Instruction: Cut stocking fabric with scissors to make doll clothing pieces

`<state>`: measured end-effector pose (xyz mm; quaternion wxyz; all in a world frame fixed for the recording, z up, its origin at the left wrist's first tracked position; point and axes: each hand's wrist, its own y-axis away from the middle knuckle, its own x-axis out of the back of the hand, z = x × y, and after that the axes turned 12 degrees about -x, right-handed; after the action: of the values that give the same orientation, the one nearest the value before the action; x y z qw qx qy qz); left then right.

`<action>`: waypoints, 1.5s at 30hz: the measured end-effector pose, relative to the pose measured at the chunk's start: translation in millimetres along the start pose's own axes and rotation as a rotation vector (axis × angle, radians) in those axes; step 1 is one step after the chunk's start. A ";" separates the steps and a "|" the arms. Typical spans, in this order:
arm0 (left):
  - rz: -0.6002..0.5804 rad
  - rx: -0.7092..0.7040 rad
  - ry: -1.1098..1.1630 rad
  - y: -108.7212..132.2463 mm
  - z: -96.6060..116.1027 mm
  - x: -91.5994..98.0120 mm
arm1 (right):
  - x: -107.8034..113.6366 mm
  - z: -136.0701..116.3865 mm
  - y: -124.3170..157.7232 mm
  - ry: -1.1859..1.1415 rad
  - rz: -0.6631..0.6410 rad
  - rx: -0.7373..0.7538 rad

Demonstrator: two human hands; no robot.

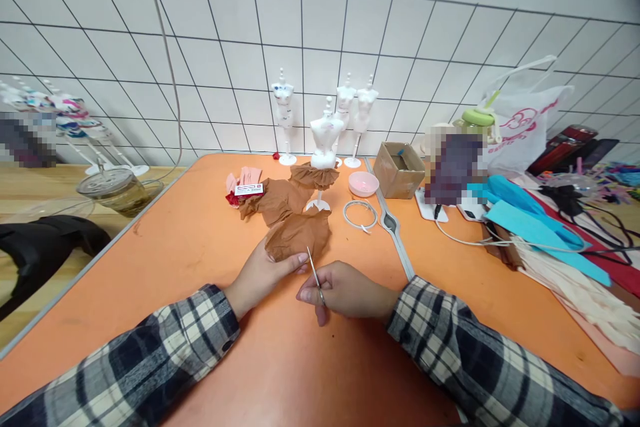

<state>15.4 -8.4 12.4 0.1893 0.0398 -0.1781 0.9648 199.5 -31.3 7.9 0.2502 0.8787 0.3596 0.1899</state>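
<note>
Pinching the brown sheet (303,235) near the bench's (200,267) middle, the left hand (261,273) has its thumb closed over the sheet's near side, the fingers mostly hidden. The right hand (343,290) is curled round the scissors (315,268), whose tip points toward the bench's back edge, at the sheet; whether they touch, or how far the blades part, I cannot tell. More crumpled brown material (277,199) runs from behind the sheet toward the back-left corner, beside a small labelled box (249,190). Toward the back edge stand 4 white forms (283,107), the nearest with a brown ruffle (315,177) round its base. To its right are a pink bowl (363,185), a wire coil (345,215) and an open carton (400,183).
</note>
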 end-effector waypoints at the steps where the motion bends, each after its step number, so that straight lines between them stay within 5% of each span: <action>1: -0.006 0.001 0.011 0.1 0.2 0.0 | 0.5 0.2 -0.1 0.001 -0.003 0.002; 23: -0.109 -0.019 0.018 2.8 -3.1 2.3 | 2.7 1.1 2.2 -0.021 -0.036 0.034; 40: -0.024 0.011 0.007 4.6 -6.3 4.1 | 1.8 6.3 -3.1 0.050 -0.029 0.053; 45: -0.077 0.025 0.045 4.9 -4.7 3.3 | 3.1 1.3 1.3 0.014 -0.057 0.069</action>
<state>10.4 -9.8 6.8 0.2295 0.0271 -0.1600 0.9597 202.9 -30.2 8.1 0.2227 0.8747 0.3926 0.1764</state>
